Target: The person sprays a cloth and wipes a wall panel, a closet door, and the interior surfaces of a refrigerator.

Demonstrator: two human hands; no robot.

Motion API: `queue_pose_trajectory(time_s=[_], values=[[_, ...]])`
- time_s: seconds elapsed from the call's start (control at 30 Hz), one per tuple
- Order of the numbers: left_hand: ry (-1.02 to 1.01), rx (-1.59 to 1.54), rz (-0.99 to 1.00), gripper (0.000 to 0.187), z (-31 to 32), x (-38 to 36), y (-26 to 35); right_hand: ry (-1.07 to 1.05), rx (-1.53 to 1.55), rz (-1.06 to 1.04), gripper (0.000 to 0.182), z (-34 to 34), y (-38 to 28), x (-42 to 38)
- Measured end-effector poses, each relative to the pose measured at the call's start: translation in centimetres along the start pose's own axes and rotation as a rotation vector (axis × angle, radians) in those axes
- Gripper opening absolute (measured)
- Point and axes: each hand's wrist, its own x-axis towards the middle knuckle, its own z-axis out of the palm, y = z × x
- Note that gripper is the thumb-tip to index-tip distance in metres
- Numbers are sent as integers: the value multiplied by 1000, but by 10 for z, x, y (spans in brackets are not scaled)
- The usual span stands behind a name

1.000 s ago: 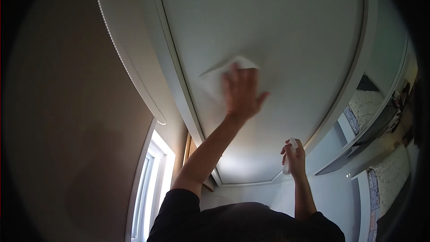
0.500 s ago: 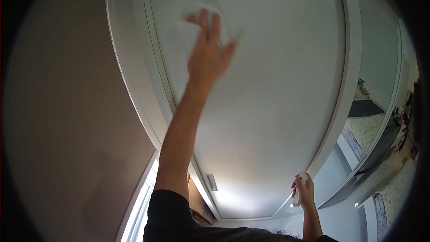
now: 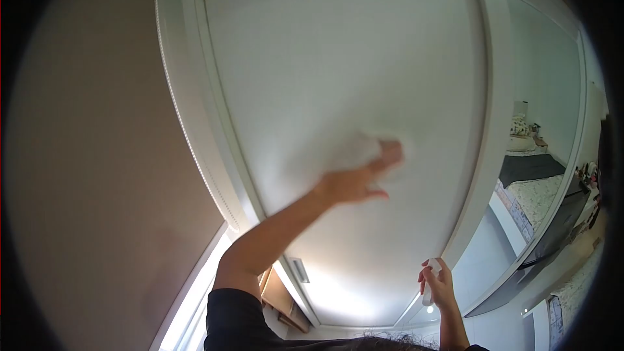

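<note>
The left hand sits a little right of the frame's centre, pressed flat against a large white panel that fills the upper middle of the picture, with a white cloth caught between palm and panel — the fingers lie spread over the cloth rather than curled round it, and both hand and cloth are blurred, so the cloth's edges cannot be told apart from the white surface. The bare forearm runs down and to the left from that hand to a black sleeve at the bottom edge. The right hand is in the lower right of the frame, well apart from the left, its grip clamped on a small white spray bottle held upright just in front of the panel's lower right corner; only a sliver of the bottle shows between the fingers. A white frame borders the panel on its left side, and beyond it, across the left of the picture, hangs a beige roller blind with a beaded cord along its edge. At the far right a mirrored door reflects a bed with a dark cover and patterned bedding.
</note>
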Motion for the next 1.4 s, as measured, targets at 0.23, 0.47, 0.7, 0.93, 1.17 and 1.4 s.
queue_pose_trajectory(time_s=[0.23,0.47,0.7,0.93,1.17,1.4], values=[[827,807,-577,73,-169,90,-95,12,-12,48,20,-26,12,-11],[856,765,-256,87,-137,203,-33,95,10,59,19,-33,1,-30],[714,544,-146,92,-124,268,-9,102,-14,32,20,-21,3,-42],[742,203,80,89,-37,264,18,152,-27,78,22,0,0,-44],[337,-226,52,92,95,164,67,133,-43,99,21,12,3,-39],[-215,-560,82,109,196,8,105,17,-123,116,20,28,-2,-34]])
